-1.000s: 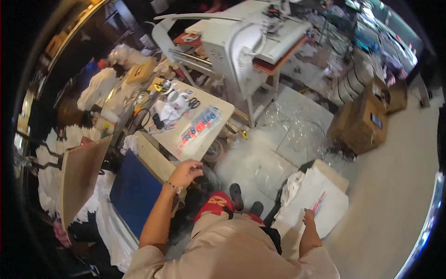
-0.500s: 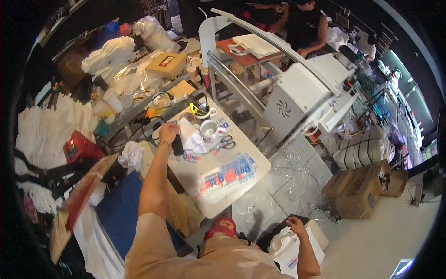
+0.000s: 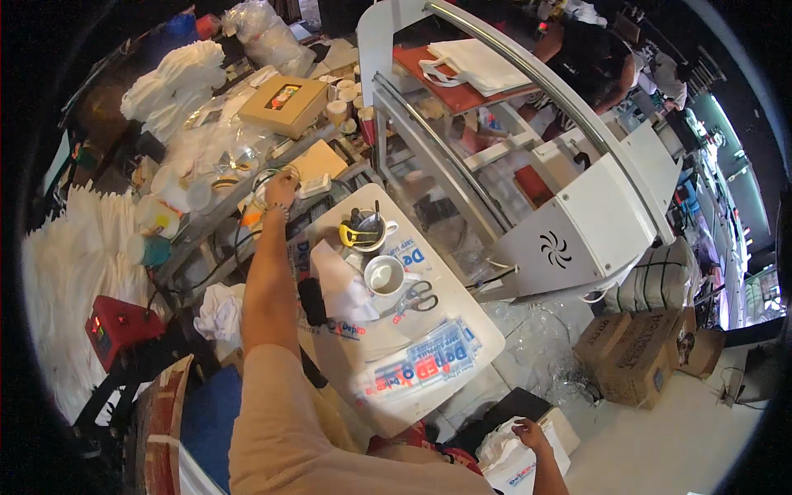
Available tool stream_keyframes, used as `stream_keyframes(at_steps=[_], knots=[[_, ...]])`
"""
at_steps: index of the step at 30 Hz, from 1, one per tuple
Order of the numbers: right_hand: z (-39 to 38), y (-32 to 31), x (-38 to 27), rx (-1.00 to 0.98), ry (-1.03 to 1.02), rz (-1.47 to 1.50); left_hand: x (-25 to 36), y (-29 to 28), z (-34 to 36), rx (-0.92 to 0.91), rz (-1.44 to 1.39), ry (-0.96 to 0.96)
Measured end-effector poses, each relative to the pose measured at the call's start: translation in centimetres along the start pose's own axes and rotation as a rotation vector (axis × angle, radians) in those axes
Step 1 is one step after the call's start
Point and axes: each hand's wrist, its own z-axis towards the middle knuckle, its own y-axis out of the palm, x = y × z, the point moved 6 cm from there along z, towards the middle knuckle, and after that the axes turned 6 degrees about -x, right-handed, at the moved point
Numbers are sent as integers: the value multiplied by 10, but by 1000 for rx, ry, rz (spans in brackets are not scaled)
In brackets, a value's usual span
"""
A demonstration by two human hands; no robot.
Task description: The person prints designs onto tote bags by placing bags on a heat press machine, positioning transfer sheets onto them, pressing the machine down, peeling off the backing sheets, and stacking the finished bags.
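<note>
My left hand, with a bracelet at the wrist, reaches to loose cables beside a tan flat board and a small white box. Its fingertips blend into the clutter. My right hand hangs low with fingers curled, just over a white printed bag; what is in the fingers, if anything, is hidden. Between my arms stands a white table. On it are a mug, a second mug holding a yellow-handled cutter, scissors, white paper and a black object.
A large white machine with a curved rail stands right of the table. White bags lie on its reddish board. Cardboard boxes sit at right. At left are a red control box and stacked white fabric. A person is beyond.
My left hand has left the black object on the table and moved farther out to the cables. The view has shifted; my right hand remains by the white bag.
</note>
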Motion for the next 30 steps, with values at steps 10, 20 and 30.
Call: stream_keyframes(at_steps=[10,20,30], knots=[[3,10,21,-120,197,149,41,-45,-23,429,90,258],[46,13,-12,-92,1,90,18,-52,-15,408,24,333],[51,11,-12,-75,-91,57,-59,-58,23,14,-440,-130]])
